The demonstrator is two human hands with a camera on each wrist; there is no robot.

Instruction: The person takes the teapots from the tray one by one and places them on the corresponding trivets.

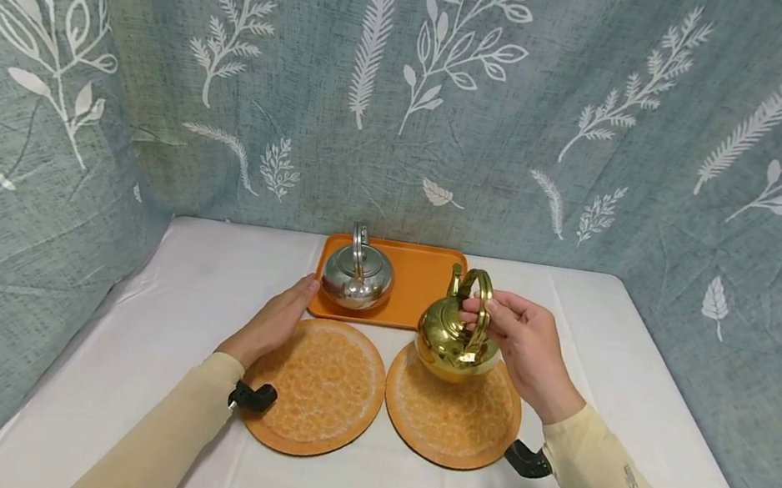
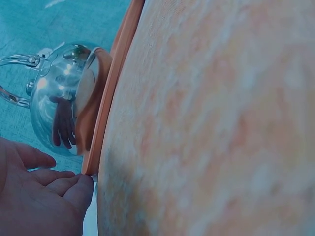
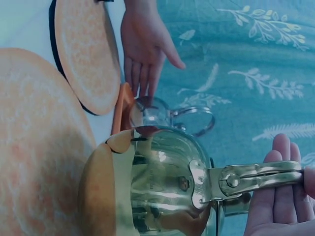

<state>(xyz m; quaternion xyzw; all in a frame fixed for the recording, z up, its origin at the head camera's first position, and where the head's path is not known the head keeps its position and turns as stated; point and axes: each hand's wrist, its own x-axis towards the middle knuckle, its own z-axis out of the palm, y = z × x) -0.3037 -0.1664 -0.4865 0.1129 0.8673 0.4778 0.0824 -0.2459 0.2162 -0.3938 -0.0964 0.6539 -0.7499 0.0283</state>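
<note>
My right hand [image 1: 530,353] holds a shiny gold kettle [image 1: 441,337] by its arched handle. The kettle hangs over the far part of the right round mat [image 1: 447,429], near the front right corner of an orange tray [image 1: 424,274]. In the right wrist view, the fingers [image 3: 283,206] pass under the gold handle. A silver kettle [image 1: 373,285] stands on the left half of the tray, its handle upright. My left hand [image 1: 276,324] lies at the tray's front left corner, fingers straight; in the left wrist view its fingertips [image 2: 86,182] meet the tray's edge.
A left round mat [image 1: 324,386], orange-brown with a mottled pattern, lies beside the right one on a white-covered table [image 1: 204,275]. Blue-green curtains [image 1: 298,53] with white leaf prints hang behind and on both sides. Black wrist mounts sit on both sleeves.
</note>
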